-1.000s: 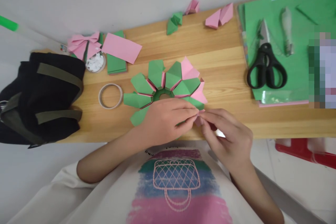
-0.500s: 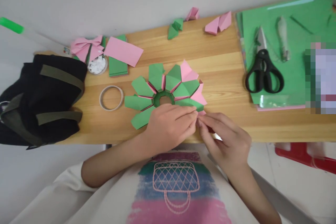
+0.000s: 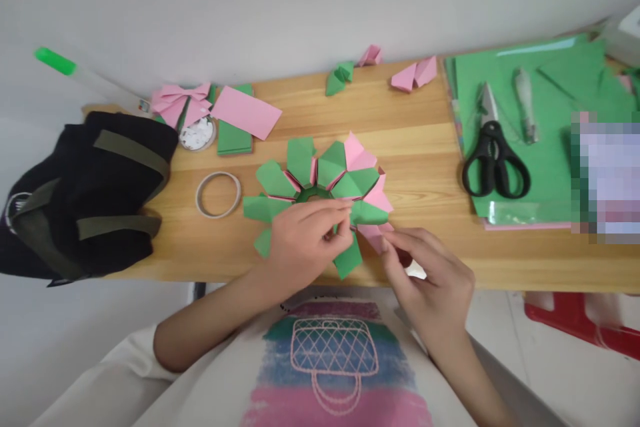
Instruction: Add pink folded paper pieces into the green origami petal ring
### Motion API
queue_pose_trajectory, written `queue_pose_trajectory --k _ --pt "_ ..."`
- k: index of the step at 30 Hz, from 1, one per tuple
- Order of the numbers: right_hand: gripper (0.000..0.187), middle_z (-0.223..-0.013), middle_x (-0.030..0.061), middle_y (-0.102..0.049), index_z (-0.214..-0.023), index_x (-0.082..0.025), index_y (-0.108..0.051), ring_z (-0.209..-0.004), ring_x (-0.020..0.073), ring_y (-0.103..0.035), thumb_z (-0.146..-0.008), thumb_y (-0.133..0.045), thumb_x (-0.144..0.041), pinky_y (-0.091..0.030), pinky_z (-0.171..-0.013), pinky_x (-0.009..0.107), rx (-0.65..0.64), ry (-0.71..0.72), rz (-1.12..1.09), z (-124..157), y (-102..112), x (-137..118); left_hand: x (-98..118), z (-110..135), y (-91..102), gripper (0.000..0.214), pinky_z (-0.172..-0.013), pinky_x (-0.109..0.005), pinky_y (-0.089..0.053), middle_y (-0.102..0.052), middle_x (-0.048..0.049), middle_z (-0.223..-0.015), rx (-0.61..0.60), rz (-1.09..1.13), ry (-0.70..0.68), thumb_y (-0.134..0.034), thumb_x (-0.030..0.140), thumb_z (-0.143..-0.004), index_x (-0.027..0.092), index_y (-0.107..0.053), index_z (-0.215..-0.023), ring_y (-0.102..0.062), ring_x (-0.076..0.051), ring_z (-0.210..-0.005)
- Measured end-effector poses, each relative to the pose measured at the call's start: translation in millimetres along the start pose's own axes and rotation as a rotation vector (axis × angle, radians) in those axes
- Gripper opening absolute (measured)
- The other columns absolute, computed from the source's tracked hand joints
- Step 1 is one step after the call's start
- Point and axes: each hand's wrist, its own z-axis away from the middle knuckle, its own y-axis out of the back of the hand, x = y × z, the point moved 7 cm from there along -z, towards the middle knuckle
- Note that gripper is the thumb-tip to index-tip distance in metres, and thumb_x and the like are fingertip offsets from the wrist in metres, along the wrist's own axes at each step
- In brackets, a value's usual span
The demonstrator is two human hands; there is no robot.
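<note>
A round flower of folded green and pink paper (image 3: 355, 184) lies on the wooden table before me, its petals spreading around a hollow centre. My left hand (image 3: 313, 230) reaches over the lower left of the ring, thumb and fingers pinched together at its inner edge and covering part of it. At the lower right, my right hand (image 3: 430, 267) pinches the tip of a pink petal (image 3: 373, 235) between thumb and forefinger. A green petal (image 3: 347, 259) shows between the two hands.
Left of the flower lie a roll of tape (image 3: 218, 195), pink and green paper slips (image 3: 247, 112), a paper bow (image 3: 183, 101) and a black bag (image 3: 90, 193). Folded pieces (image 3: 414, 75) sit near the wall. Scissors (image 3: 494, 153) rest on green sheets (image 3: 565, 173) at right.
My left hand has drawn left, away from my right hand, uncovering a pink petal and a green one. My right hand stays at the flower's lower right. The view has shifted slightly.
</note>
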Motion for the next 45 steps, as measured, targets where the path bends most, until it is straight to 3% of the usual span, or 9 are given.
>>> queue_pose_trajectory --k 4,7,9,12,25,32,36,40,45 --pt "0.012 -0.079 0.0007 -0.07 -0.088 -0.02 -0.068 -0.058 0.009 -0.062 -0.085 -0.062 -0.011 -0.051 -0.053 0.019 0.009 0.012 -0.029 0 2 2 -56 -6 36.9 0.012 -0.059 -0.023 -0.054 -0.078 0.0003 -0.087 0.074 -0.043 0.231 -0.061 0.019 -0.084 0.022 -0.072 -0.079 -0.071 -0.014 -0.073" --pt "0.009 -0.079 0.0011 -0.069 -0.089 -0.02 -0.068 -0.058 0.0095 -0.062 -0.086 -0.061 -0.015 -0.05 -0.051 0.018 0.011 0.051 -0.035 0 1 5 -129 -12 81.3 0.018 -0.054 -0.022 -0.049 -0.076 0.0002 -0.081 0.154 -0.219 0.487 -0.061 0.031 -0.082 0.02 -0.075 -0.085 -0.065 -0.013 -0.061" --pt "0.007 -0.079 0.0015 -0.069 -0.088 -0.021 -0.066 -0.057 0.0097 -0.062 -0.087 -0.061 -0.018 -0.049 -0.047 0.017 0.015 0.07 -0.019 0 0 8 -180 -16 105.4 0.026 -0.063 -0.023 -0.049 -0.076 -0.0012 -0.082 0.099 -0.383 0.699 -0.055 0.034 -0.082 0.018 -0.075 -0.09 -0.066 -0.015 -0.067" --pt "0.005 -0.078 0.001 -0.068 -0.089 -0.022 -0.066 -0.054 0.0092 -0.06 -0.088 -0.061 -0.022 -0.047 -0.045 0.016 0.017 0.118 0.009 -1 -2 9 -228 -28 122.6 0.021 -0.068 -0.025 -0.048 -0.075 -0.0028 -0.076 0.005 -0.411 0.744 -0.059 0.03 -0.074 0.017 -0.075 -0.078 -0.066 -0.019 -0.071" --pt "0.004 -0.076 -0.0001 -0.067 -0.089 -0.022 -0.065 -0.053 0.0076 -0.059 -0.089 -0.061 -0.022 -0.049 -0.049 0.015 0.019 0.148 0.037 0 -3 7 -283 -32 133.9 0.025 -0.078 -0.029 -0.052 -0.076 -0.0043 -0.078 -0.168 -0.411 0.85 -0.057 0.015 -0.062 0.017 -0.075 -0.078 -0.07 -0.023 -0.082" --pt "0.006 -0.076 0.0002 -0.068 -0.088 -0.021 -0.067 -0.053 0.0081 -0.057 -0.088 -0.062 -0.02 -0.049 -0.051 0.018 0.025 0.095 0.026 -2 -4 6 -237 -41 126.1 0.017 -0.078 -0.032 -0.051 -0.075 -0.0062 -0.085 -0.193 -0.423 0.762 -0.063 0.027 -0.07 0.017 -0.072 -0.079 -0.068 -0.025 -0.083" --pt "0.009 -0.072 0.0002 -0.067 -0.084 -0.02 -0.068 -0.055 0.0096 -0.056 -0.088 -0.06 -0.02 -0.047 -0.052 0.021 0.004 0.011 0.021 -5 -7 10 -160 -27 92.0 0.024 -0.079 -0.032 -0.05 -0.074 -0.0017 -0.093 -0.317 -0.294 0.608 -0.063 0.038 -0.08 0.021 -0.072 -0.094 -0.065 -0.019 -0.081" --pt "0.009 -0.071 -0.0008 -0.066 -0.081 -0.019 -0.069 -0.055 0.009 -0.055 -0.087 -0.062 -0.023 -0.046 -0.052 0.021 -0.005 -0.1 0.008 -6 -10 21 -50 1 41.3 0.027 -0.09 -0.037 -0.048 -0.069 -0.006 -0.112 -0.58 -0.107 -0.041 -0.056 0.042 -0.092 0.019 -0.067 -0.104 -0.062 -0.022 -0.103" --pt "0.01 -0.073 -0.0003 -0.067 -0.085 -0.02 -0.071 -0.056 0.0091 -0.054 -0.087 -0.062 -0.024 -0.045 -0.052 0.022 -0.031 -0.129 0.013 -5 -9 22 9 41 3.6 0.053 -0.091 -0.044 -0.049 -0.065 -0.0144 -0.12 -0.535 -0.189 -0.227 -0.068 0.054 -0.08 0.011 -0.063 -0.11 -0.058 -0.031 -0.11"
